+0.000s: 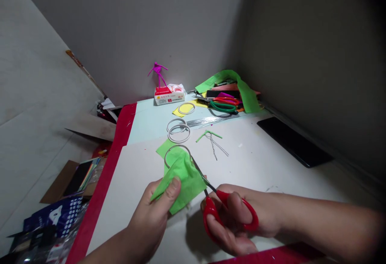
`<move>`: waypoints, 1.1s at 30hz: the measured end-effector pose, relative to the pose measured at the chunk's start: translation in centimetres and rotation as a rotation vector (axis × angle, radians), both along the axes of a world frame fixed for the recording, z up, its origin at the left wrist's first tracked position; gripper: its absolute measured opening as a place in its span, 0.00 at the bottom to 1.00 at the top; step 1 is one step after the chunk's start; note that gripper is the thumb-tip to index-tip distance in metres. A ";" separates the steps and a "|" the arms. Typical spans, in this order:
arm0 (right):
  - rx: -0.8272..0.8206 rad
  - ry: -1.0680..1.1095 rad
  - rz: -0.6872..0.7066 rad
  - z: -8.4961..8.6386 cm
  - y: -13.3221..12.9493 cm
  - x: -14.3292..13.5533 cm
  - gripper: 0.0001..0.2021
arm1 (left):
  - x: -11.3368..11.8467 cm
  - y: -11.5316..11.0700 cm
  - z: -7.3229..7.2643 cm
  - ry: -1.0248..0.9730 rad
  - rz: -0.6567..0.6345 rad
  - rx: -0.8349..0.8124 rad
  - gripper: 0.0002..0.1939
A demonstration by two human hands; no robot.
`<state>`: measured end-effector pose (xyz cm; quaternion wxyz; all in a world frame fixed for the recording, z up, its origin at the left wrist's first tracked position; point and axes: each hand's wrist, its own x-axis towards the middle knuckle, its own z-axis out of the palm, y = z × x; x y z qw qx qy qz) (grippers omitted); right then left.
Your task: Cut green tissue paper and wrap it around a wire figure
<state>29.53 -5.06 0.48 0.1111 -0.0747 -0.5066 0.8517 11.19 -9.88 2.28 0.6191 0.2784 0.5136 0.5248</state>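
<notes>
My left hand (pixel 157 207) pinches a crumpled piece of bright green crepe paper (pixel 187 179) above the white board. In my right hand (pixel 235 219) are red-handled scissors (pixel 223 196), thumb and fingers through the loops. Their blades are parted, with the paper's right edge at them. Just beyond the paper, a pale ring (pixel 177 146) lies over another flat green piece (pixel 164 148). Farther back lies a twisted wire figure (pixel 212 141) with green-wrapped arms and bare wire legs.
Two more rings (pixel 179 134) and thin wires (pixel 211 121) lie behind. A magenta figure (pixel 157 71) stands on a small box (pixel 169 95). Green-handled scissors (pixel 223 107) and a long green strip (pixel 249 95) are at the back, a black phone-like slab (pixel 294 141) at right.
</notes>
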 end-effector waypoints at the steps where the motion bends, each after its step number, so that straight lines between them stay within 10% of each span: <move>1: -0.011 -0.004 0.007 0.0 0.0 0.0 0.40 | -0.1 0.0 0.0 -0.029 -0.047 0.002 0.23; 33: -0.023 0.146 0.034 -0.5 0.6 0.2 0.37 | -0.6 0.0 -0.8 -0.128 -0.229 0.031 0.23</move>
